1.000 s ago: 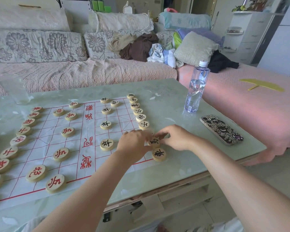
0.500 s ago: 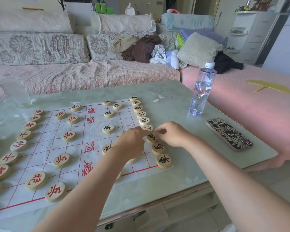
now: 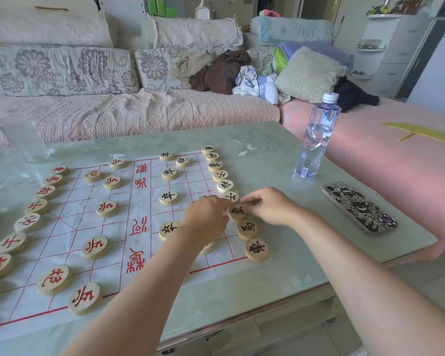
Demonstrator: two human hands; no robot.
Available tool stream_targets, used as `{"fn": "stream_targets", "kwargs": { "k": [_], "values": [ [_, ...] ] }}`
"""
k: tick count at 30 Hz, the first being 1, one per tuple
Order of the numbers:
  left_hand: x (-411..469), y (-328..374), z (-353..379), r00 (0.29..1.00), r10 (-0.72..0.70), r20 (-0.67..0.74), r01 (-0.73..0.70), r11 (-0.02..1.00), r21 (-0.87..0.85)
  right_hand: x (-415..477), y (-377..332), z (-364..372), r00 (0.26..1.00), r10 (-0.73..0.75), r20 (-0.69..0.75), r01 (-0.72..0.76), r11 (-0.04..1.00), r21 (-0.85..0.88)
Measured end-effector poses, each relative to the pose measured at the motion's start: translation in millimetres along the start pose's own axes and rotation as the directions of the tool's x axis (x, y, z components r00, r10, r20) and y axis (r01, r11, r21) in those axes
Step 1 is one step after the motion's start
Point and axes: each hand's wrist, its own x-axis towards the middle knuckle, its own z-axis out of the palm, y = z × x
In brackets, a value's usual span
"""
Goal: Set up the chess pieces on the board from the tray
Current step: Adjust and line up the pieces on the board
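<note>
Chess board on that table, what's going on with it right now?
A person is setting up Chinese chess on a white paper board with red lines. The left hand and right hand both pinch one black-lettered round wooden piece in the board's right-edge row. Red-lettered wooden pieces line the left side.

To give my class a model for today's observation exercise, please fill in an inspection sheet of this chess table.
Surface: pale green table, paper board spread on it.
Job's things: red pieces left, black pieces right; tray not seen.
Clutter: water bottle, phone, clear container.
Hands: left hand and right hand both pinch one black piece at the board's right edge.
Cables: nothing seen.
Surroundings: sofa with cushions and heaped clothes; white cabinet.
</note>
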Motion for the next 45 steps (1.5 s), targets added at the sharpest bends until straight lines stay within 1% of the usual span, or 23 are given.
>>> {"fn": "stream_targets", "kwargs": {
  "k": [4, 7, 10, 13, 17, 20, 23, 25, 28, 31, 34, 37, 42, 45],
  "values": [
    [1.0, 1.2, 2.1, 0.999, -0.032, -0.006, 0.032, 0.998, -0.046, -2.9, -2.6, -1.4, 0.999, -0.031, 0.029, 0.031, 1.0, -0.001],
    [1.8, 0.0, 1.6, 0.999, -0.027, 0.021, 0.028, 0.997, -0.066, -2.8, -3.9, -2.7, 0.999, -0.019, 0.048, 0.019, 1.0, -0.006],
    [0.3, -1.1, -2.3, 1.0, -0.027, 0.014, 0.028, 0.995, -0.098, 1.1, -3.0, -0.9, 1.0, 0.017, -0.018, -0.018, 1.0, -0.021],
    [1.5, -8.6, -7.4, 0.996, -0.087, -0.018, 0.082, 0.979, -0.188, 9.6, -2.1, 4.3, 0.995, 0.029, -0.091, -0.031, 0.999, -0.027],
    [13.5, -17.1, -14.1, 0.993, -0.119, -0.006, 0.116, 0.981, -0.157, 21.9, -8.2, 7.6, 0.994, 0.025, -0.103, -0.029, 0.999, -0.036],
    [26.3, -14.7, -16.1, 0.992, -0.116, 0.041, 0.121, 0.983, -0.137, 31.2, -14.4, 6.6, 0.998, 0.027, -0.062, -0.031, 0.998, -0.063],
    [34.5, -8.8, -13.2, 0.992, -0.091, 0.084, 0.098, 0.992, -0.08, 39.5, -15.2, 4.7, 1.0, 0.03, -0.007, -0.031, 0.994, -0.101],
    [36.0, -9.0, -8.3, 0.994, -0.083, 0.072, 0.088, 0.993, -0.078, 43.1, -13.4, 4.2, 0.999, 0.032, -0.004, -0.032, 0.995, -0.099],
    [35.7, -15.0, -0.4, 0.997, -0.08, 0.021, 0.082, 0.988, -0.131, 45.1, -10.3, 5.7, 0.999, 0.028, -0.03, -0.03, 0.996, -0.08],
    [37.4, -16.6, 4.6, 0.998, -0.067, -0.01, 0.065, 0.989, -0.132, 43.5, -7.9, 6.1, 0.999, 0.01, -0.047, -0.013, 0.998, -0.057],
    [43.2, -16.2, 6.4, 0.994, -0.1, -0.037, 0.092, 0.981, -0.173, 39.4, -6.9, 3.9, 0.999, -0.01, -0.037, 0.01, 1.0, -0.003],
    [46.8, -15.6, 6.2, 0.996, -0.08, -0.034, 0.074, 0.986, -0.152, 37.6, -5.5, 2.9, 0.999, -0.033, -0.029, 0.033, 0.999, 0.009],
    [47.3, -18.8, 4.7, 0.997, -0.074, -0.001, 0.073, 0.988, -0.139, 40.1, -2.9, 3.9, 0.999, -0.025, -0.029, 0.024, 1.0, -0.017],
    [47.8, -21.8, 4.0, 0.998, -0.067, 0.021, 0.069, 0.984, -0.163, 42.8, -1.5, 4.4, 1.0, -0.017, -0.017, 0.016, 0.999, -0.034]
  ]
}}
